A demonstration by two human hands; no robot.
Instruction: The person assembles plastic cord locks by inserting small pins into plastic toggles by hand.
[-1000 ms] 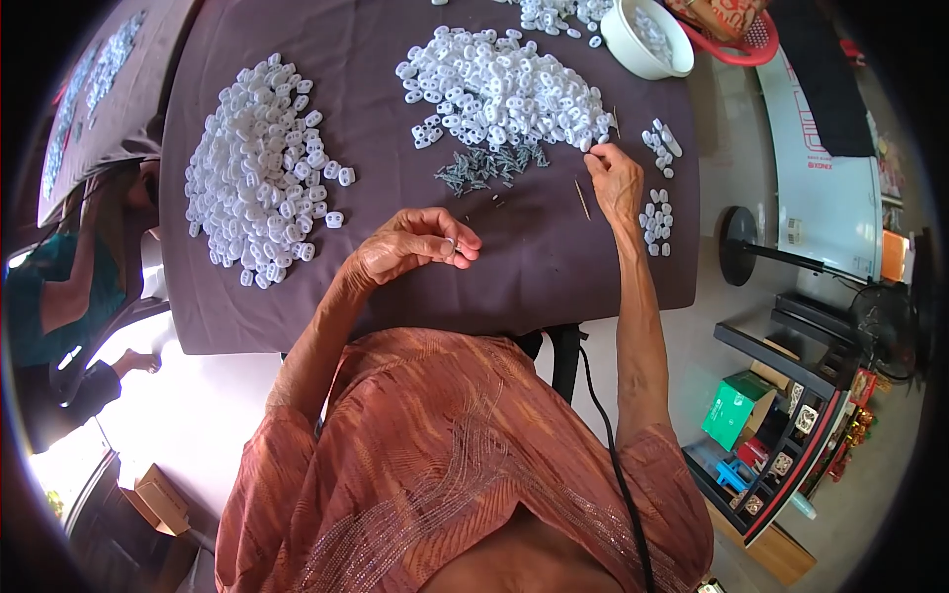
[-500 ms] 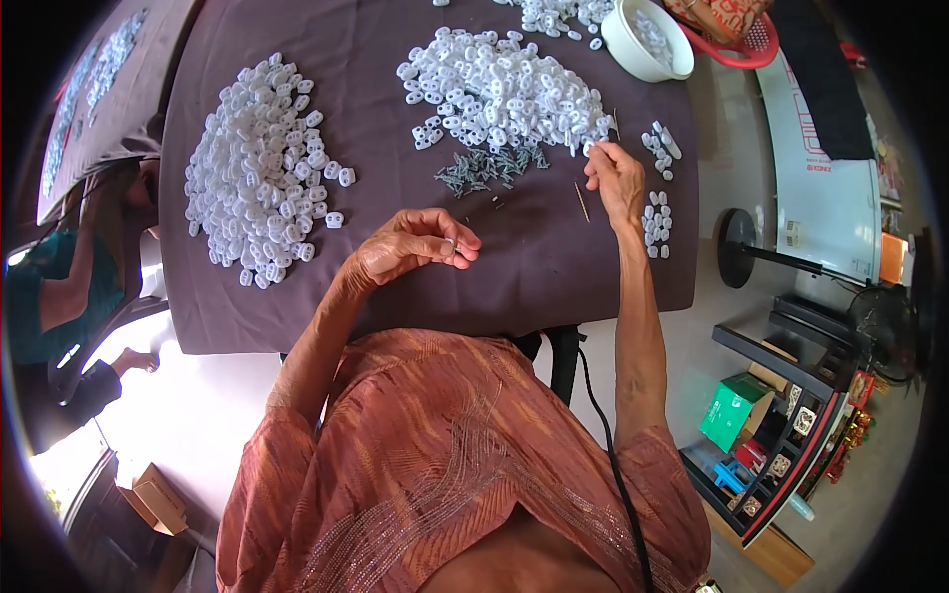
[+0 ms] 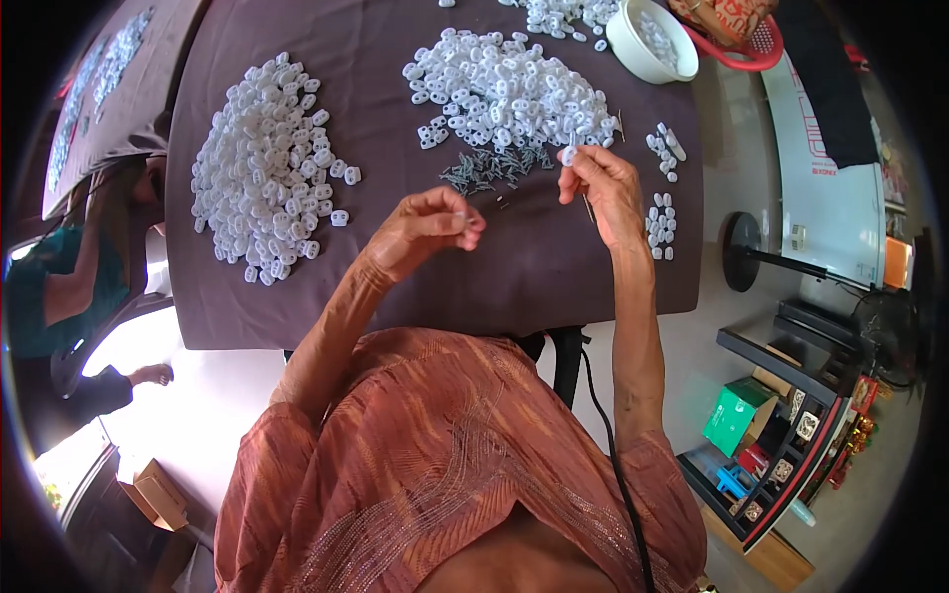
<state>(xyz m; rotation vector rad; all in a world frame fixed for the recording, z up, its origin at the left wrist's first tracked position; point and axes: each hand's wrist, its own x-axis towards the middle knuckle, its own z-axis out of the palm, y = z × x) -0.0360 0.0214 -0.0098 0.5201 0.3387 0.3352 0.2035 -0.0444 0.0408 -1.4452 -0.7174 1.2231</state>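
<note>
My right hand [image 3: 607, 190] pinches a small white plastic piece [image 3: 568, 155] between thumb and fingertips, just off the near right edge of a heap of similar white two-hole pieces [image 3: 509, 89]. To its left, above the middle of the table, my left hand [image 3: 427, 233] is closed in a pinch. Whatever its fingertips hold is too small to name. Between the hands and the heap lies a loose pile of small grey screws [image 3: 494, 168]. A second heap of white pieces [image 3: 262, 168] spreads over the table's left side.
A brown cloth covers the table [image 3: 514, 287]. Sorted white pieces [image 3: 660, 219] lie at its right edge. A white bowl [image 3: 621, 47] and a red basket [image 3: 759, 49] stand at the far right. Another person's arm [image 3: 74, 287] shows at the left.
My right hand has drawn away from the heap's right edge, leftward, with a white piece in its fingers. My left hand has risen slightly, toward the screws.
</note>
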